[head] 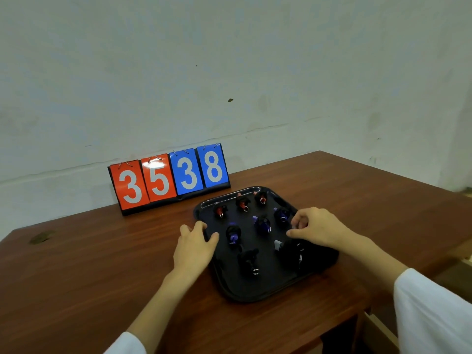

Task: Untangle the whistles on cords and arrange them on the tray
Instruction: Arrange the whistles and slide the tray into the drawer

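Observation:
A black tray (258, 292) lies on the brown table and holds several whistles with their cords bundled up. In the back row are red whistles (243, 202), in the middle row purple whistles (263, 223), and at the front black whistles (249, 261), with a pale piece (277, 244) beside one of them. My left hand (194, 249) is at the tray's left rim, thumb lying over the rim and fingers curled at the edge. My right hand (316, 228) covers the right rim, fingers curled and thumb pointing inward. The rim under each hand is hidden.
A flip scoreboard (169, 178) reading 35 38 stands behind the tray at the table's back edge, against the pale wall. The table's right edge (408, 175) drops off close to the tray. A small mark (39, 237) sits at the far left.

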`<action>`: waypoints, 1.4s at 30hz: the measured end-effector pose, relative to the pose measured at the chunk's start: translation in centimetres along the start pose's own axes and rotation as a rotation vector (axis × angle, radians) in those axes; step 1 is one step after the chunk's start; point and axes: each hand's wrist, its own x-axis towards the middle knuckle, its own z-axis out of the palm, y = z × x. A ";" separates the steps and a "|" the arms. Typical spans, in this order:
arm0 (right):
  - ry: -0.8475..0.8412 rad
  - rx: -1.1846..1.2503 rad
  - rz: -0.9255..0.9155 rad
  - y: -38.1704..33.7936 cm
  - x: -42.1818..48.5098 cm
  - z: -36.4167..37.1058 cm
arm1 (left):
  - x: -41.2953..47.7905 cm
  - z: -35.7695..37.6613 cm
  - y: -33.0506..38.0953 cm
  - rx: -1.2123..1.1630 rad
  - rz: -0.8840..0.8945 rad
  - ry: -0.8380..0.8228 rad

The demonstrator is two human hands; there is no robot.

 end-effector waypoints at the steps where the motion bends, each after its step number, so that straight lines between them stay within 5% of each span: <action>1: -0.001 0.008 0.005 0.1 0.0 -0.1 | 0.0 0.3 0.1 0.003 -0.001 -0.009; 10: -0.115 -0.060 0.025 0.7 -0.5 -1.6 | -0.4 0.9 0.1 -0.049 0.011 -0.015; 15: 0.161 -0.188 -0.122 -1.0 -1.5 -1.8 | -0.5 0.8 -0.1 -0.086 0.006 0.006; 20: -0.095 -0.236 -0.272 -3.4 -2.6 -1.1 | -0.6 0.8 -0.1 -0.095 0.005 0.010; 28: -0.057 -0.215 -0.245 -4.4 -2.1 0.3 | -0.7 0.8 -0.1 -0.091 0.022 0.002; 31: -0.043 -0.132 -0.194 -4.7 -2.3 -0.4 | -0.7 0.5 0.0 -0.090 0.018 -0.019; 36: 0.228 0.084 0.015 -2.0 1.2 -2.1 | 0.3 -1.0 -0.3 -0.163 -0.074 -0.079; 42: 0.082 0.082 0.186 1.8 5.0 -1.0 | 2.1 -2.2 -0.7 -0.485 -0.321 -0.300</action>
